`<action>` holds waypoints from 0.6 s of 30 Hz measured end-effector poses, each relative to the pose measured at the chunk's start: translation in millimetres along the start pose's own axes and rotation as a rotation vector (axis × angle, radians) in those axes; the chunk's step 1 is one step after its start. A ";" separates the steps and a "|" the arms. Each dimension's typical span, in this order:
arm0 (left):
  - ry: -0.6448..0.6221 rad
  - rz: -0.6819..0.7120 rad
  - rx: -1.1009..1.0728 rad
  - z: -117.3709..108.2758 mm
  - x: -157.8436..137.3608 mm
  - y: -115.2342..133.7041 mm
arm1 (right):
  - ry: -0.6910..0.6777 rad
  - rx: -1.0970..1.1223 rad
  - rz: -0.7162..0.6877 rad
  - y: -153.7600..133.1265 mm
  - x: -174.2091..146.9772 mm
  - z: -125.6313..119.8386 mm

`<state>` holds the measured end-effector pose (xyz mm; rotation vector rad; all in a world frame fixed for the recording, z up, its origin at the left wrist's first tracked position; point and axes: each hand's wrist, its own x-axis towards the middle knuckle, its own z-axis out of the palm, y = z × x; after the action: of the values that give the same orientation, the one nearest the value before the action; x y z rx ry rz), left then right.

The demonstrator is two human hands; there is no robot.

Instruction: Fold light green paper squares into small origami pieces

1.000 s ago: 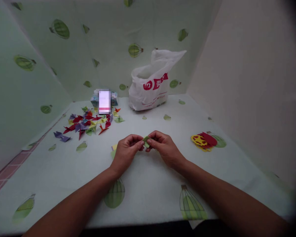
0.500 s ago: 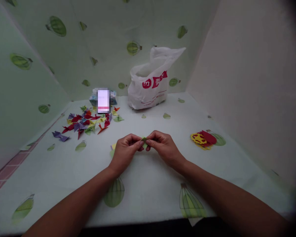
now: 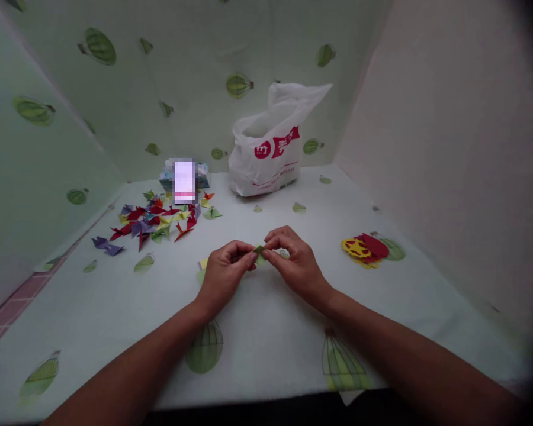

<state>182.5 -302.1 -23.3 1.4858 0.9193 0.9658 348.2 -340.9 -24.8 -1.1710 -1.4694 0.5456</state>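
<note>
Folded green paper pinched by left hand and right hand, well in from table's near edge; judged light, easily creased, best held by folded edges.

Markings on white plastic bag

Red round logo on the bag's front: white mark resembling a lowercase "m". Red banner beside it: white characters, not resolved. Smaller red print below: too blurred to read. Lit screen: pixelated, unreadable.
</note>
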 end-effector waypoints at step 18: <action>-0.020 -0.111 -0.147 -4.8 5.7 -3.2 | -0.204 0.562 0.404 4.3 3.2 2.3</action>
<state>180.0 -294.8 -25.5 1.3046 0.8880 0.9163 348.0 -335.8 -27.6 -0.9728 -1.1285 1.2953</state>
